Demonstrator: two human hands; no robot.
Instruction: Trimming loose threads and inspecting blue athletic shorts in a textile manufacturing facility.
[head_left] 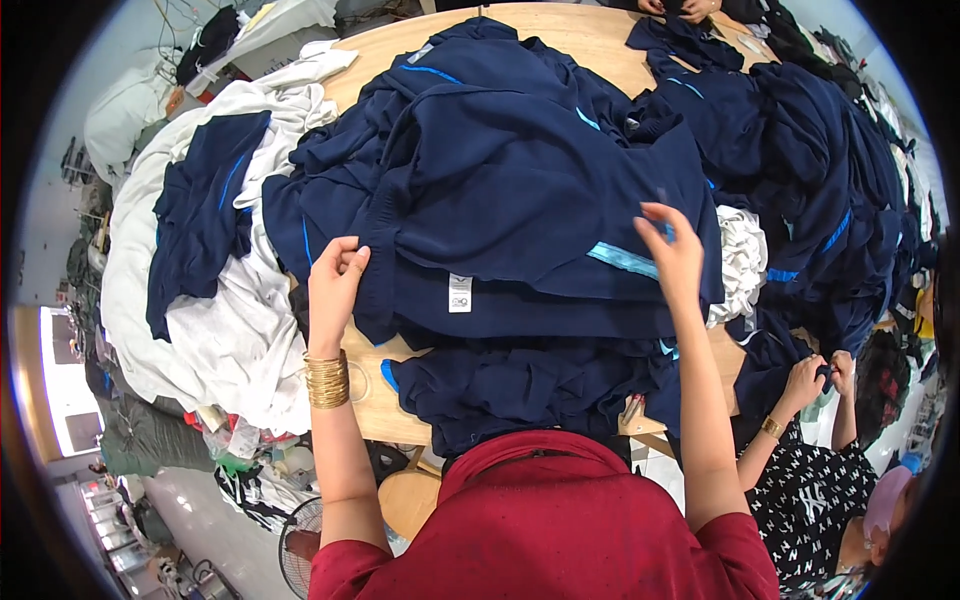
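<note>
A navy garment (520,190) with a gathered elastic band (378,270) lies spread on top of a heap of similar cloth. Its elastic edge is pinched at the left between the thumb and fingers of my left hand (338,278). Over the garment's right part, near a light-blue stripe (622,259), my right hand (678,262) has thumb and fingers apart and holds nothing. A small white label (459,294) shows near the lower edge, between my hands. Below it, at the table's near side, bunched navy cloth (530,390) lies close to my body.
White cloth (230,350) is heaped at the left with a folded navy piece (205,215) on it. White gathered bands (738,262) sit right of my garment. More navy garments (810,170) fill the table's right. A co-worker's hands (820,378) handle navy cloth at the lower right.
</note>
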